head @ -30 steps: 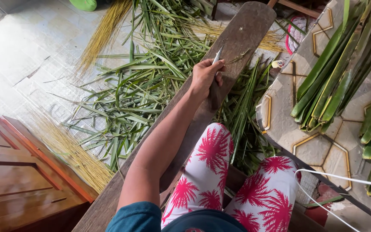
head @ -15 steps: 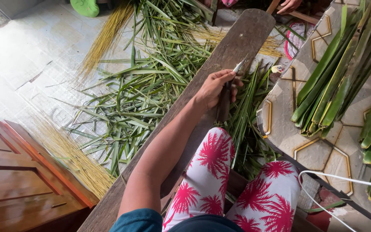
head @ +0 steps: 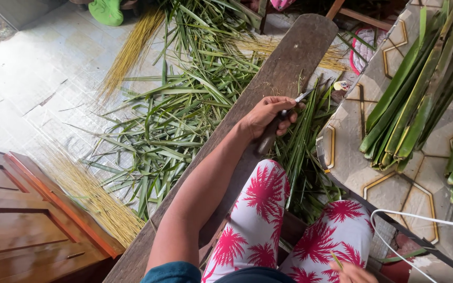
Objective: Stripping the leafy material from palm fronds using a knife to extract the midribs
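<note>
Two heaps of plant material cover the left of the view: dry yellow midribs [head: 93, 196] fanned out along a wooden cabinet [head: 22, 220], and a loose scatter of green leaf strips [head: 169, 120] spread over the tiled floor [head: 22, 78]. Those strips look light, limp and thin-edged, so they would likely flop if lifted by one end.

Next to the right, a long dark wooden plank [head: 284, 57] runs up the middle of the view. The person's left hand [head: 269, 114] lies over its right edge, fingers curled shut round the dark handle of a small knife [head: 281, 121], whose narrow pale blade pokes out past the knuckles towards the upper right. The knife is stiff, light and sharp at the blade; the handle is the only safe place to take it, and that is where the grip sits.

Just beside that hand, more green strips [head: 302, 141] stand bunched between the plank and the person's knees in red-and-white patterned trousers [head: 260, 202].

Further right, only a sliver of the right hand [head: 351, 273] shows at the bottom edge, with a thin green sliver by its fingertips; whether it is closed on that cannot be told. Far right, a patterned counter [head: 394, 173] carries bundles of broad folded leaves [head: 410, 99], which look firmer and heavier than the strips and are probably best gripped near their cut ends.
</note>
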